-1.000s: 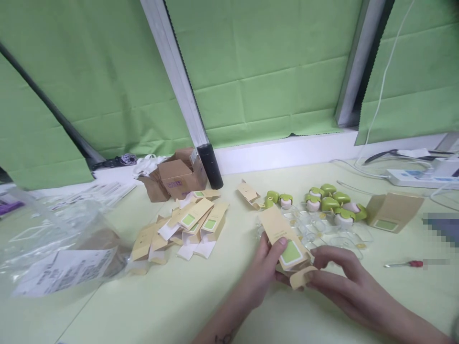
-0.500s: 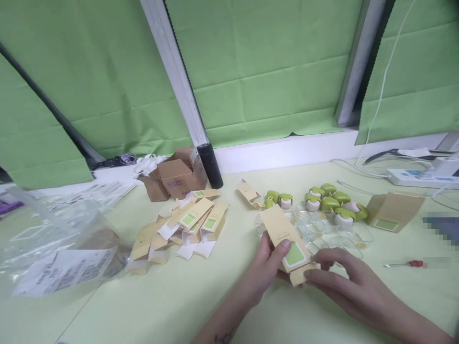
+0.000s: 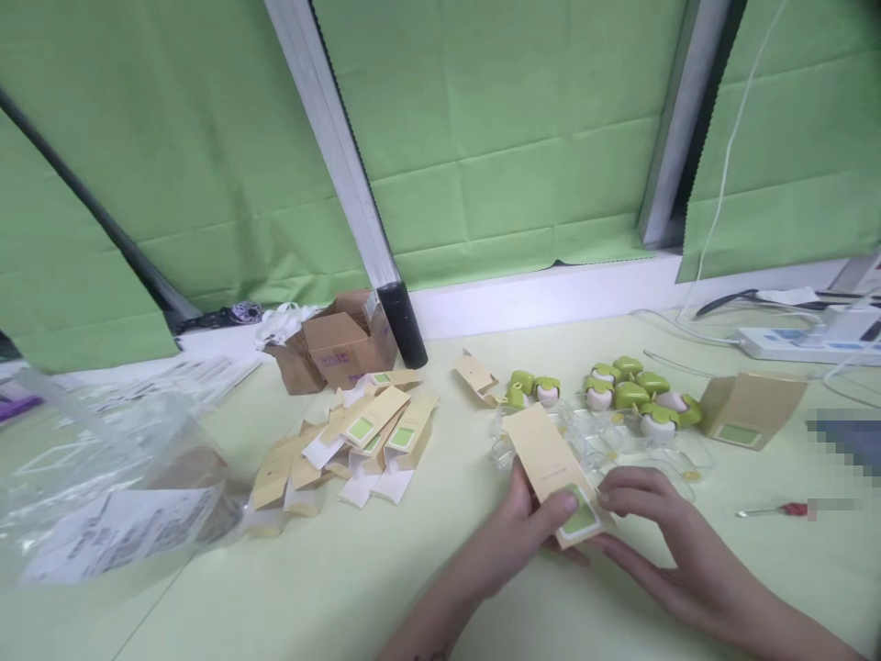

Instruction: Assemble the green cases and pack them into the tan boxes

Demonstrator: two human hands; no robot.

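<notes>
A tan cardboard box [image 3: 547, 450] with a green-and-white label is held at a tilt over the front of the table. My left hand [image 3: 527, 523] is wrapped round it from the left, thumb pressed on the label. My right hand [image 3: 661, 523] grips the box's lower right end, fingertips on its edge and other fingers partly hidden beneath. Just behind the box lie clear plastic trays [image 3: 606, 436]. Beyond them sit several small green-and-white rounded items [image 3: 630, 395] whose kind I cannot make out.
Several similar boxes [image 3: 375, 418] are heaped at left, near a clear plastic bag [image 3: 124, 459]. An open brown carton [image 3: 348, 344] and a black cylinder [image 3: 405, 326] stand behind. At right are another tan box [image 3: 753, 408], a red-handled screwdriver [image 3: 791, 509] and a power strip [image 3: 777, 344].
The flap that stuck out at the box's lower end is now folded in. The box and both hands have shifted slightly, and my left thumb has slid further down the label.
</notes>
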